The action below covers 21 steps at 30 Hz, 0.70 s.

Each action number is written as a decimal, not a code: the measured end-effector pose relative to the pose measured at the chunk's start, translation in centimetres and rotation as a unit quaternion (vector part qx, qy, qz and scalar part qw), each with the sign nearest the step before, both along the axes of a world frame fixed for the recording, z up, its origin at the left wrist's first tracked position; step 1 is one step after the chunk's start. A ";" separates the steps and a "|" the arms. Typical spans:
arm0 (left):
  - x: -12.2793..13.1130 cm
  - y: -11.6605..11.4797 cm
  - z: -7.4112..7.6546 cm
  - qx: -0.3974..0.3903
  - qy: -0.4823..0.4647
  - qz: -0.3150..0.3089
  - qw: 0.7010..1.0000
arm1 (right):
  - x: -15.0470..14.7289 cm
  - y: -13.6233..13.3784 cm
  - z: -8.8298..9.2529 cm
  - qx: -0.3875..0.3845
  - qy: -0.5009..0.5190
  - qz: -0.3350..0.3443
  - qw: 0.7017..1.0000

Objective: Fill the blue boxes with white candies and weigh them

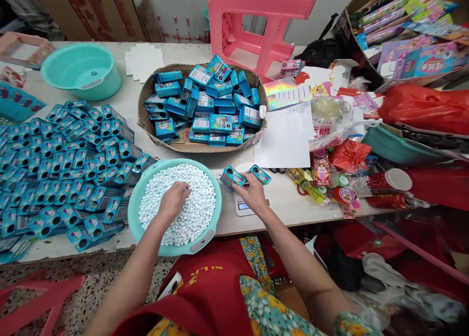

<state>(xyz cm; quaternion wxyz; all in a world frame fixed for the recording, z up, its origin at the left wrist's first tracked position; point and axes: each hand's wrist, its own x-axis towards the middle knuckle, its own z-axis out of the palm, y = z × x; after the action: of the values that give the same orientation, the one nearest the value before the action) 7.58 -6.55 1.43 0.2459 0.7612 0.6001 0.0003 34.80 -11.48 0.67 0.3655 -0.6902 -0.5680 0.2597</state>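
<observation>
My left hand (173,200) rests in a teal basin (146,177) full of small white candies (196,199), its fingers curled into the pile. My right hand (252,192) lies over a small white scale (241,208) and grips a little blue box (233,176). A second blue box (260,174) sits on the scale just right of it.
Many blue boxes (62,165) lie in rows at the left. A cardboard tray (144,89) holds more blue boxes behind the basin. An empty teal basin (82,70) stands far left, a pink stool (256,23) at the back. Toys, red bags and papers crowd the right.
</observation>
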 end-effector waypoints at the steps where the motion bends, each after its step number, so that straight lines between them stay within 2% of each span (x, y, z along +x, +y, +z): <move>1: -0.1 0.1 0.2 -0.003 0.003 -0.005 1.000 | 0.2 -1.0 0.7 0.003 0.018 -0.010 1.000; 5: -0.2 0.3 1.3 0.032 0.040 -0.004 0.999 | 2.1 -5.7 3.4 -0.004 0.067 -0.067 0.996; 8: 1.5 1.0 2.2 0.086 -0.008 -0.004 0.996 | 5.2 -9.3 3.8 -0.005 0.068 -0.167 0.984; 10: 3.9 1.8 2.5 0.101 -0.081 -0.020 0.991 | 7.7 -11.1 2.6 -0.001 0.051 -0.250 0.967; 12: 7.5 2.7 2.3 0.089 -0.152 -0.057 0.983 | 10.2 -12.3 0.5 0.004 0.007 -0.318 0.948; 16: 15.9 4.8 0.8 0.041 -0.245 -0.170 0.954 | 13.4 -12.9 -3.8 -0.020 -0.062 -0.387 0.920; 18: 19.2 5.7 0.0 -0.003 -0.280 -0.217 0.935 | 13.4 -12.5 -4.4 -0.026 -0.081 -0.390 0.917; 21: 21.1 5.8 -0.7 -0.094 -0.323 -0.229 0.913 | 11.2 -11.0 -3.0 0.040 -0.160 -0.364 0.917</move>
<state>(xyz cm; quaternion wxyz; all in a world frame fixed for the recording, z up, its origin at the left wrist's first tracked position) 28.70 -0.73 0.69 0.4903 0.8095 0.2940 0.1335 46.03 -22.50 -2.32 0.3666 -0.8662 -0.3384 -0.0279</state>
